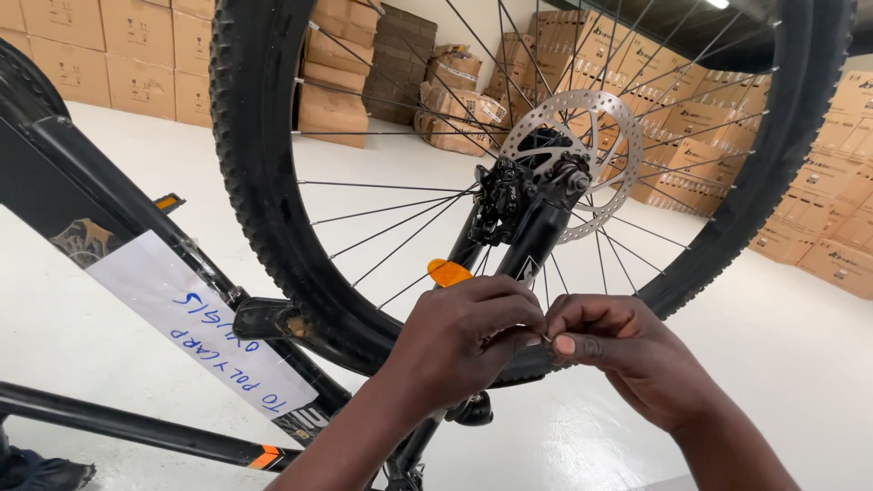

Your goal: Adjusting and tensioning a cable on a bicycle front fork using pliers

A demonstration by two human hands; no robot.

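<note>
1. Head view, centre: the left hand [464, 332] and the right hand [618, 350] are brought together fingertip to fingertip just below the fork leg [532, 241] of an upturned bicycle. The fingers of both hands are pinched narrowly on a small metal part [546, 338], too small to be identified.
2. Head view, at 12 o'clock from the hands: the front wheel [264, 182] is shown, its knobbly black tyre filling the upper frame and its thin spokes [382, 211] running to the hub.
3. At 1 o'clock from the hands, a silver perforated brake disc [582, 118] is seen at the hub, with the black brake caliper [500, 202] just beside it on the fork leg.
4. An orange reflector [448, 272] is seen among the spokes, just above the left hand.
5. At 9 o'clock, the black frame tube [82, 195] is shown carrying a taped white paper label [195, 323] with blue handwriting.
6. Background, at 12 and 3 o'clock: stacked cardboard boxes [136, 55] are ranged along the walls on a pale floor [800, 364].
</note>
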